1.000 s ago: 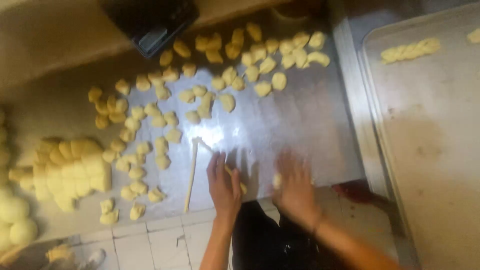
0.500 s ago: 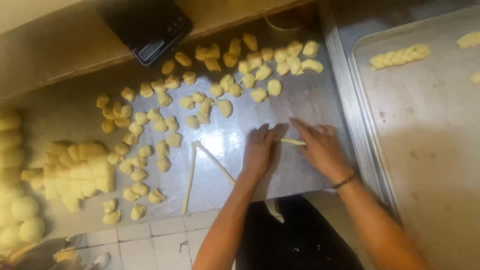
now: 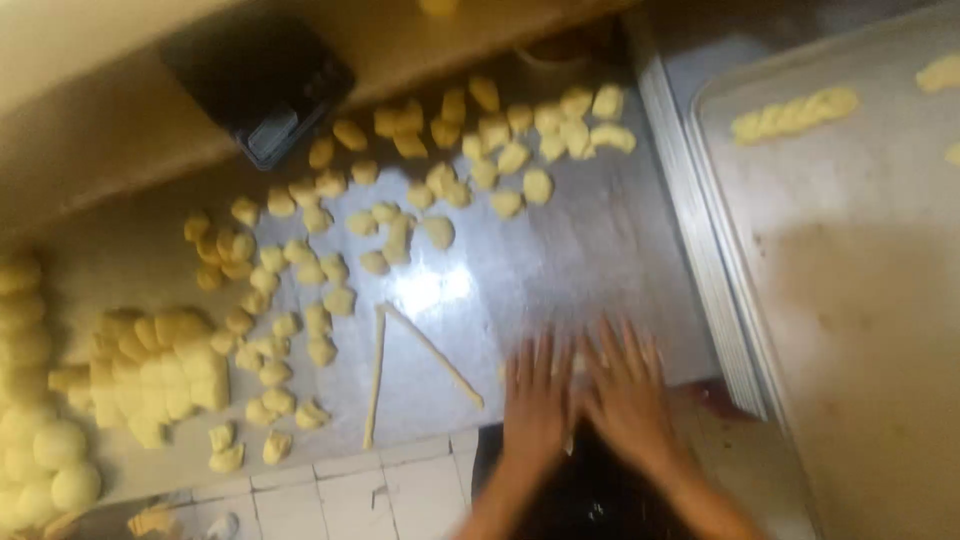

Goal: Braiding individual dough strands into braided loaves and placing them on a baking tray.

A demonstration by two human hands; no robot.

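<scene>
My left hand (image 3: 537,400) and my right hand (image 3: 627,395) lie flat, fingers spread, side by side at the near edge of the shiny metal worktop (image 3: 560,260). Both are blurred with motion. A bit of pale dough (image 3: 577,364) shows between them; I cannot tell its shape. Just left of my hands lie two thin rolled dough ropes (image 3: 376,375) that meet at the top in a narrow V. Many small yellow dough pieces (image 3: 400,225) are scattered over the far and left parts of the worktop.
A large metal baking tray (image 3: 860,300) at the right holds a braided dough piece (image 3: 795,115). A cut block of dough (image 3: 150,370) and round dough balls (image 3: 50,460) sit at the left. A black scale (image 3: 265,85) stands at the back.
My hands have drawn back from the middle of the worktop to its near edge and come together, flat over the dough. The two ropes have not moved.
</scene>
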